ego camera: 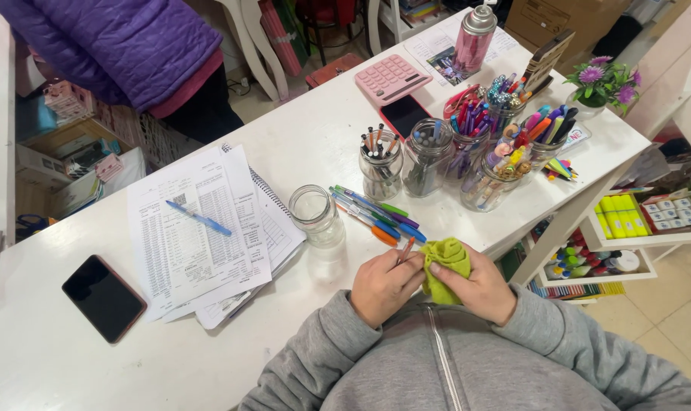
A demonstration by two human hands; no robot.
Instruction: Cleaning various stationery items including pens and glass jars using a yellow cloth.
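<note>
My left hand [383, 285] grips a thin reddish pen [406, 249] near the table's front edge. Beside it, my right hand [479, 289] holds a yellow-green cloth [444, 262] wrapped around the pen's lower end. The two hands touch over my grey zip sweater. Just beyond them lie several loose pens [376, 213] in green, blue, purple and orange, next to an empty glass jar [315, 215].
Glass jars [425, 156] filled with pens stand at the right. Printed sheets [197, 228] with a blue pen lie left of centre, a black phone [103, 297] further left. A pink calculator [391, 76], spray can [475, 34] and small flower pot [600, 84] sit behind. A person in a purple jacket [125, 46] stands far left.
</note>
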